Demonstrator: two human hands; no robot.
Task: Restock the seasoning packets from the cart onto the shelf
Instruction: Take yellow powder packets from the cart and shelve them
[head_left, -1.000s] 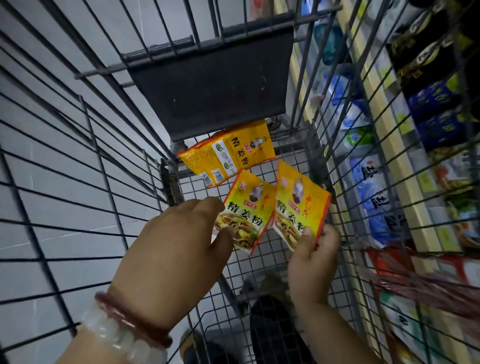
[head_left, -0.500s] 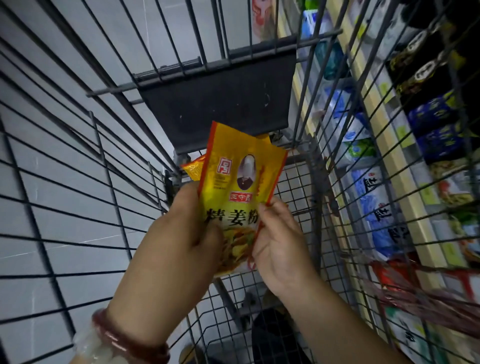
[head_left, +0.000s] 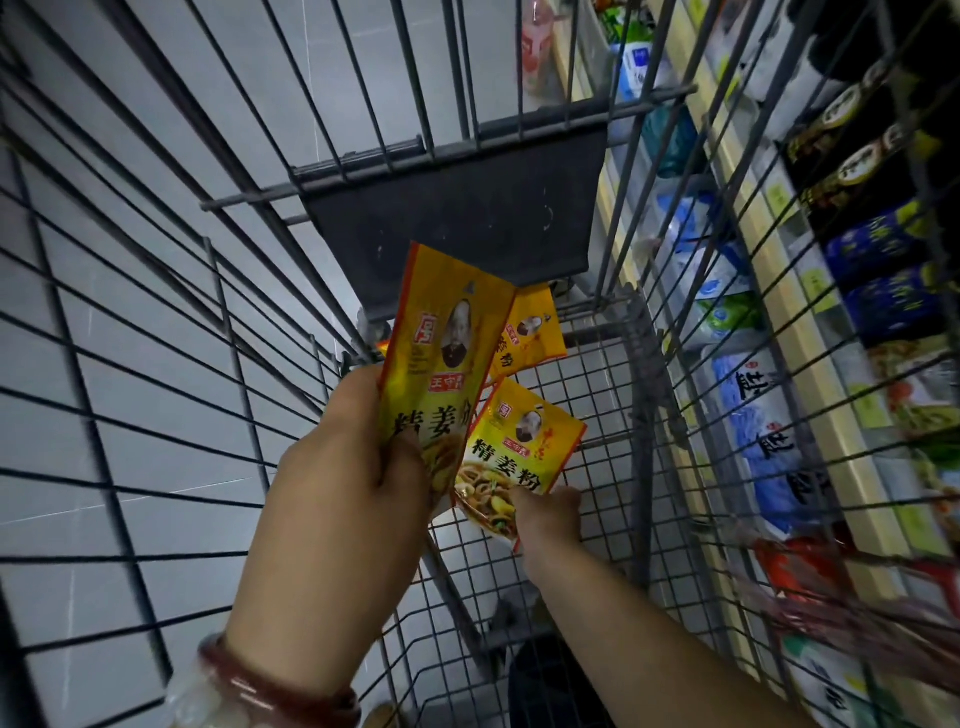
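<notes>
The left hand (head_left: 353, 467) still grips one yellow packet (head_left: 441, 353) upright, while the right hand (head_left: 550, 514) — lower now — pinches a second packet (head_left: 514, 457) beside those fingers.

Three yellow seasoning packets with red edging, a portrait emblem and a food photo are visible inside the wire cart (head_left: 613, 415). The tallest packet (head_left: 447, 358) stands upright at frame centre, held at its lower part; a second packet (head_left: 514, 457), tilted, sits just right of it, gripped at its bottom corner. A third packet (head_left: 530, 335) lies behind them on the cart floor, partly hidden; the shelf (head_left: 810, 332) runs along the right of the frame.
</notes>
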